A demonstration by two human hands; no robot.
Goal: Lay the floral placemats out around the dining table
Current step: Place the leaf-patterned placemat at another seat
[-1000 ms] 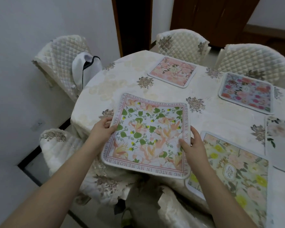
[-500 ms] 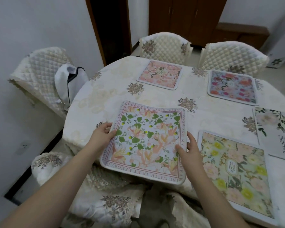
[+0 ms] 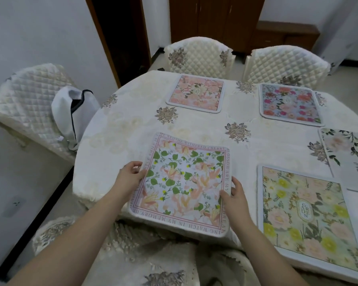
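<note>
Over the table (image 3: 132, 120), each hand's grip (left (image 3: 130, 176), right (image 3: 235, 196)) clamps the green-leaf placemat (image 3: 184, 182).

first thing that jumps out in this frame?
The green-leaf placemat at the near edge of the table, gripped on its sides by the left hand and right hand. Then the four placemats already down: yellow-flower placemat beside it, white one at right, pink and blue by the far chairs.
</note>
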